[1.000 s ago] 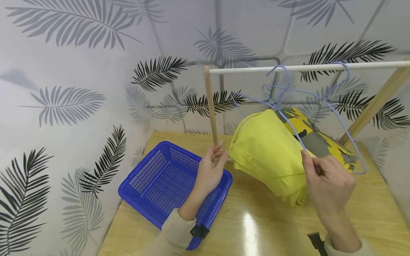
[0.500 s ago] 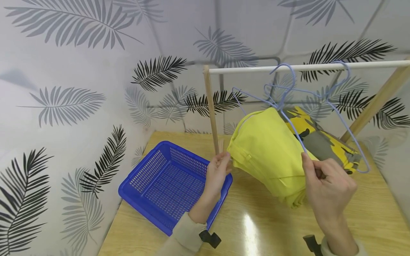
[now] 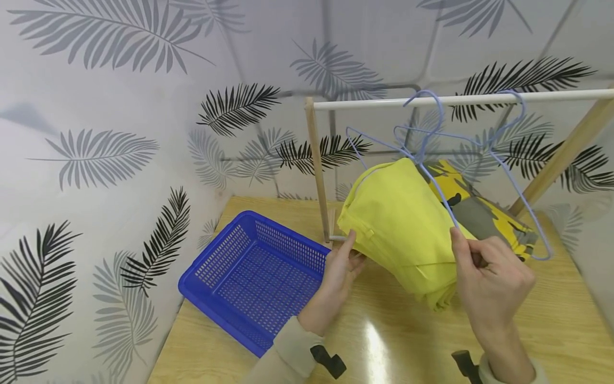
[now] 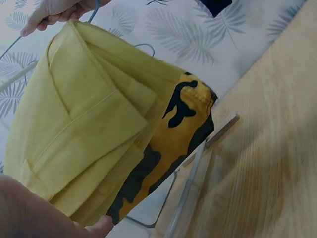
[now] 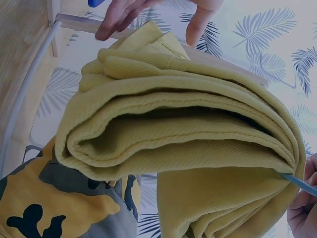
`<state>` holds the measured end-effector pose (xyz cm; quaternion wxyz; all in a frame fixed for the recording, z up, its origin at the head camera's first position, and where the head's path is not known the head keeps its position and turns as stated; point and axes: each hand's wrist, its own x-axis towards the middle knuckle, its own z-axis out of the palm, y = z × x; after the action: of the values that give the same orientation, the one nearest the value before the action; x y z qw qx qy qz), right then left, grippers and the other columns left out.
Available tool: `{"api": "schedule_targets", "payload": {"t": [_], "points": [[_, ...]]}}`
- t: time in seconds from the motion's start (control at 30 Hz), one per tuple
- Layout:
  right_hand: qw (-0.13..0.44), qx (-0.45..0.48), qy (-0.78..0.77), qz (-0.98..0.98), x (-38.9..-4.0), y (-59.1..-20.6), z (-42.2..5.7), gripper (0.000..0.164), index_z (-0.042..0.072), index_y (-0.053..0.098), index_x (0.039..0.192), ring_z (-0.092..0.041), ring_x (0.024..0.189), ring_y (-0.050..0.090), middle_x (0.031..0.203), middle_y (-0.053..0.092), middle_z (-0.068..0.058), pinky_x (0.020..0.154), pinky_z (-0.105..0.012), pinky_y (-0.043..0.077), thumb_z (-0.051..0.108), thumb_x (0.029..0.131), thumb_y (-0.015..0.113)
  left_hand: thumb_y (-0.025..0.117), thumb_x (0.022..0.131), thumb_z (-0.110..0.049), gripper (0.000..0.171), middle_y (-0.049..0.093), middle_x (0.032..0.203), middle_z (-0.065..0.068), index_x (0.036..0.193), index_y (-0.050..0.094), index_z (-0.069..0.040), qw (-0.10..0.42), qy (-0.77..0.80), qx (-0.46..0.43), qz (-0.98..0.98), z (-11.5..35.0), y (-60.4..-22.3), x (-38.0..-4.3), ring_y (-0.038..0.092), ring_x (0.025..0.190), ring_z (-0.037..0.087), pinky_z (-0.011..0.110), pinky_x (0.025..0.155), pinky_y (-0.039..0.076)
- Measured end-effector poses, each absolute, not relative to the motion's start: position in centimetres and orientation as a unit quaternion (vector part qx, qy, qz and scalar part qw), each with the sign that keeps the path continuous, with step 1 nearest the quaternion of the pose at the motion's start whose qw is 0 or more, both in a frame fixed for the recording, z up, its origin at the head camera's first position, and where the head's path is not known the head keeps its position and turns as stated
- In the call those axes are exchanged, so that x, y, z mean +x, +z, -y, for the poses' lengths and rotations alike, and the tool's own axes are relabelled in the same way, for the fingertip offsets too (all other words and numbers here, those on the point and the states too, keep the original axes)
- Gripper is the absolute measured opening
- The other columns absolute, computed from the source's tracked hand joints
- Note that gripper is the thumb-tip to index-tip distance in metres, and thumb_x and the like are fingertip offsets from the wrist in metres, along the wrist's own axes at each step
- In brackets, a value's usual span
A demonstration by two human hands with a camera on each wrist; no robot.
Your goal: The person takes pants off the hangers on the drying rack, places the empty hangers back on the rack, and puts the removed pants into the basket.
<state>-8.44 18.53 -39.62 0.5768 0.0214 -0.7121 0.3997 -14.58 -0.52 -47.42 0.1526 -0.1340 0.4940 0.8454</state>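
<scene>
Folded yellow trousers (image 3: 403, 224) drape over a blue hanger (image 3: 422, 152) hooked on the white rail (image 3: 364, 105) above the worktop (image 3: 408, 341); the right hand (image 3: 494, 280) pinches the hanger's arm, likely for steadiness, while the left hand (image 3: 338, 274) touches the cloth's edge (fingers loosely spread, perhaps to straighten it).

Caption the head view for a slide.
Right-hand fingers pinch a blue hanger draped with folded yellow cloth, a camouflage garment behind.
</scene>
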Motion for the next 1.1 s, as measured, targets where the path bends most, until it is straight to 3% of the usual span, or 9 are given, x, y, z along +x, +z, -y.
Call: {"api": "schedule_targets", "payload": {"t": [0.2,0.47,0.87,1.1], "points": [[0.576,0.032,0.405,0.709,-8.5,-39.8,-18.2,0.049,-0.009,0.064,0.054,0.013,0.060,0.036,0.050,0.050,-0.021,0.061,0.000,0.028,0.019,0.090,0.082,0.067,0.101,-0.050,0.071,0.057,0.147,0.024,0.149,0.050,-0.001,0.170,0.875,-0.162,-0.423,-1.1,-48.0,-14.7,0.056,0.141,0.041,0.053,0.124,0.042],[0.562,0.029,0.412,0.717,-8.4,-39.6,-17.8,0.051,-0.009,0.065,0.056,0.015,0.060,0.037,0.052,0.053,-0.022,0.062,0.001,0.029,0.022,0.092,0.081,0.060,0.097,-0.068,0.082,0.047,0.160,0.016,0.157,0.043,-0.013,0.206,0.903,-0.121,-0.358,-2.9,-48.9,-14.9,0.042,0.153,0.034,0.052,0.131,0.029],[0.551,0.028,0.407,0.727,-8.5,-39.9,-17.6,0.049,-0.009,0.065,0.057,0.012,0.059,0.035,0.050,0.051,-0.019,0.062,0.000,0.027,0.021,0.093,0.080,0.060,0.092,-0.077,0.082,0.052,0.156,0.004,0.152,0.049,-0.023,0.225,0.911,-0.126,-0.323,-3.7,-49.7,-15.7,0.044,0.151,0.028,0.053,0.130,0.027],[0.549,0.026,0.415,0.724,-8.5,-39.9,-17.7,0.043,-0.009,0.064,0.056,0.013,0.060,0.036,0.051,0.052,-0.020,0.062,0.000,0.029,0.012,0.090,0.081,0.061,0.093,-0.075,0.074,0.060,0.150,-0.005,0.149,0.053,-0.026,0.208,0.922,-0.108,-0.310,-4.1,-50.0,-16.2,0.053,0.142,0.016,0.040,0.128,0.031]]}}
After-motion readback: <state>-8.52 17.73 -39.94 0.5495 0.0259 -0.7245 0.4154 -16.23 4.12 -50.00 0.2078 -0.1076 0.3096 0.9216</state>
